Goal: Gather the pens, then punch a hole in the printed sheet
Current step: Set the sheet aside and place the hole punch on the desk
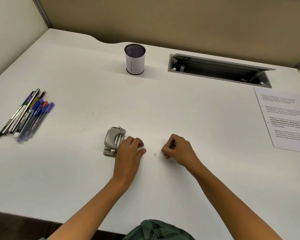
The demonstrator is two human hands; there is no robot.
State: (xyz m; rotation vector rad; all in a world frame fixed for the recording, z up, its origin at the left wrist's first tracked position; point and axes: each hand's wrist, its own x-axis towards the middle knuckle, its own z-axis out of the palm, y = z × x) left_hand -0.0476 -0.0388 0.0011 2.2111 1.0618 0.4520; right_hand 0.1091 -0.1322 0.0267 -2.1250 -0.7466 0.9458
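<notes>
Grey hole punch [113,139] just beside left hand [130,151], printed sheet [284,118] well apart

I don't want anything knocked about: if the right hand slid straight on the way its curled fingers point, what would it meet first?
Most likely the small white scrap lying on the desk just ahead of the right hand, and after it the left hand; how high the fingers ride is unclear.
</notes>
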